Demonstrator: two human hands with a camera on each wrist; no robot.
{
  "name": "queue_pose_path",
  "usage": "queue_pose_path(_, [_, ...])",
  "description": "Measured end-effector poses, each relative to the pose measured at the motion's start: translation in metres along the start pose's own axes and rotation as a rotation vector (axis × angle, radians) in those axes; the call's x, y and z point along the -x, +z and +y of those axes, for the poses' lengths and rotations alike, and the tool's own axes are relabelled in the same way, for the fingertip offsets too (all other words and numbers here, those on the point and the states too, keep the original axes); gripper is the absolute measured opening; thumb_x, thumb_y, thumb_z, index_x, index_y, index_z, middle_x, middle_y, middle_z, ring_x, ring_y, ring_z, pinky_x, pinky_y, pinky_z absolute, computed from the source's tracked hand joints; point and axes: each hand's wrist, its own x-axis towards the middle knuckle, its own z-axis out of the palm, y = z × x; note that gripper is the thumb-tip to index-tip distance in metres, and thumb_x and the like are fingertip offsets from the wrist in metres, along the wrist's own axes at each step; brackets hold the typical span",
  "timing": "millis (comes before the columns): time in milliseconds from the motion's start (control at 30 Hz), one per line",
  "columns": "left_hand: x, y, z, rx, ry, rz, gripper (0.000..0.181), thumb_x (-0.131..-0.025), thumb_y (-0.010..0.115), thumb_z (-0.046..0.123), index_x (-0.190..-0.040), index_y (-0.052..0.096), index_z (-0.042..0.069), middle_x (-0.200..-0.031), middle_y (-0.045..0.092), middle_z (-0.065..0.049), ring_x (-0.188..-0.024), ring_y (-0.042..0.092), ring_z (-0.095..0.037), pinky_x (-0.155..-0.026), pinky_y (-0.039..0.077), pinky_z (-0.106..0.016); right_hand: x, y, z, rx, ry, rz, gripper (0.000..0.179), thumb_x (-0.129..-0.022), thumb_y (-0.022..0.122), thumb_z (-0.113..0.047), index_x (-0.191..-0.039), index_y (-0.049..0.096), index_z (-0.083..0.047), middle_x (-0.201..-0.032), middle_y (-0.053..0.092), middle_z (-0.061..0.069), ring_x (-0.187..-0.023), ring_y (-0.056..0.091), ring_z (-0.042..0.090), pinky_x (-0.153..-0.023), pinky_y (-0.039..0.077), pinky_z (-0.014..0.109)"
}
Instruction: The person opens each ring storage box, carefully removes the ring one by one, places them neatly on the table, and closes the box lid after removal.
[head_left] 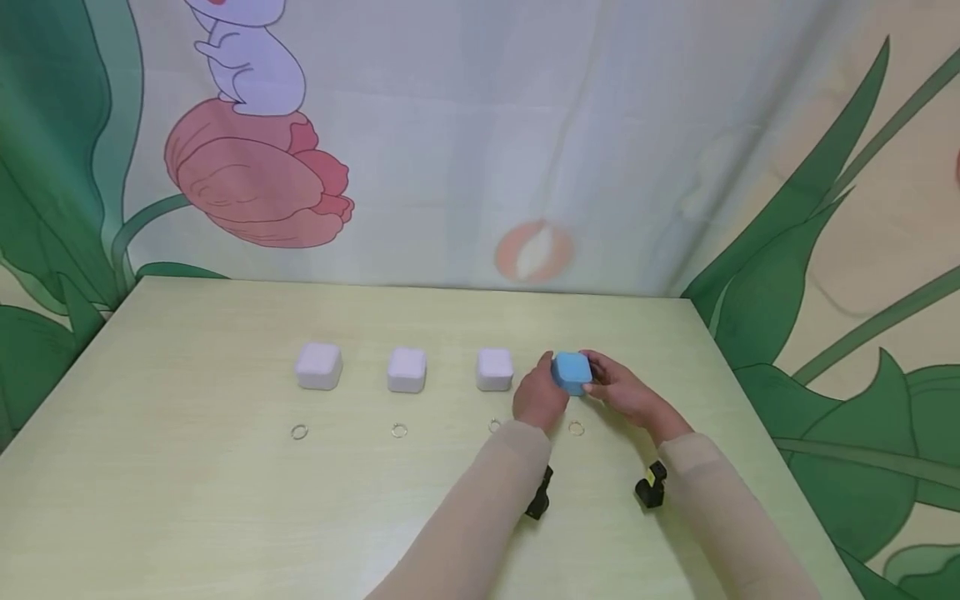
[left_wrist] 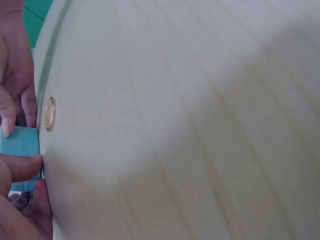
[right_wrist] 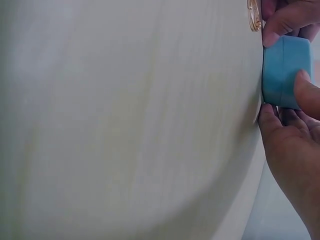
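A small blue ring box (head_left: 572,372) with rounded corners sits on the table, and a seam runs along its side in the right wrist view. My left hand (head_left: 542,398) grips its left side, the thumb on the front face. From the right, my right hand (head_left: 624,392) holds the opposite side, thumb likewise on the front. The box looks closed, touching the tabletop in both wrist views. A gold-coloured ring (head_left: 576,428) lies just in front of it. Some fingertips are hidden behind the box.
Left of the blue box stand three pale lilac boxes (head_left: 495,370) in a row. Rings (head_left: 399,431) lie in front of them, one partly hidden by my left sleeve. Black wrist-camera mounts (head_left: 651,486) hang beneath my forearms. A printed curtain (head_left: 450,150) backs the table (head_left: 187,467).
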Motion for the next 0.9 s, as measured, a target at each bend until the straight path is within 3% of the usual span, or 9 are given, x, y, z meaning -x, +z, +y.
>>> queue_pose_path(233, [0.002, -0.004, 0.004, 0.052, 0.011, -0.002, 0.069, -0.092, 0.065, 0.005, -0.157, 0.040, 0.010, -0.149, 0.059, -0.016, -0.135, 0.059, -0.035, -0.113, 0.049, -0.049, -0.002, -0.004, -0.002, 0.021, 0.003, 0.014, 0.066, -0.105, 0.049, -0.002, -0.160, 0.016, 0.007, -0.169, 0.012, 0.032, -0.157, 0.012, 0.050, -0.125, 0.025, 0.061])
queue_pose_path(400, [0.006, 0.001, 0.010, 0.156, -0.010, -0.030, 0.071, -0.093, 0.067, 0.008, -0.157, 0.037, 0.005, -0.151, 0.056, -0.020, -0.139, 0.055, -0.037, -0.116, 0.046, -0.049, 0.004, -0.010, -0.001, 0.030, 0.011, -0.021, 0.074, -0.102, 0.056, -0.006, -0.161, 0.012, 0.008, -0.169, 0.010, 0.032, -0.157, 0.010, 0.051, -0.125, 0.023, 0.062])
queue_pose_path(533, [0.008, 0.004, 0.014, 0.209, -0.026, -0.017, 0.073, -0.089, 0.068, 0.004, -0.156, 0.038, 0.001, -0.151, 0.055, -0.021, -0.140, 0.054, -0.037, -0.118, 0.044, -0.048, 0.008, -0.013, -0.006, 0.056, 0.040, -0.025, 0.081, -0.098, 0.056, -0.007, -0.162, 0.008, 0.006, -0.169, 0.010, 0.031, -0.158, 0.011, 0.050, -0.126, 0.022, 0.062])
queue_pose_path(667, [0.006, 0.005, 0.018, 0.250, -0.036, 0.001, 0.074, -0.084, 0.064, -0.002, -0.153, 0.039, -0.002, -0.150, 0.055, -0.024, -0.139, 0.054, -0.038, -0.119, 0.044, -0.046, 0.010, -0.017, -0.017, 0.071, 0.111, 0.077, 0.074, -0.097, 0.047, -0.004, -0.161, 0.013, 0.005, -0.167, 0.020, 0.032, -0.155, 0.024, 0.048, -0.124, 0.032, 0.059])
queue_pose_path(800, [0.009, 0.004, 0.027, 0.313, -0.062, -0.002, 0.071, -0.084, 0.061, -0.003, -0.152, 0.039, -0.003, -0.149, 0.054, -0.026, -0.141, 0.051, -0.040, -0.120, 0.042, -0.046, 0.012, -0.022, -0.023, 0.049, 0.182, 0.249, 0.054, -0.103, 0.039, -0.006, -0.155, 0.031, 0.008, -0.159, 0.037, 0.032, -0.147, 0.041, 0.045, -0.121, 0.040, 0.055])
queue_pose_path(900, [0.015, 0.003, 0.034, 0.347, -0.094, 0.010, 0.068, -0.085, 0.060, -0.002, -0.151, 0.041, -0.002, -0.147, 0.055, -0.027, -0.140, 0.051, -0.040, -0.119, 0.043, -0.046, 0.015, -0.025, -0.024, 0.039, 0.195, 0.325, 0.047, -0.106, 0.036, -0.010, -0.149, 0.042, 0.009, -0.153, 0.045, 0.031, -0.139, 0.050, 0.042, -0.118, 0.044, 0.053])
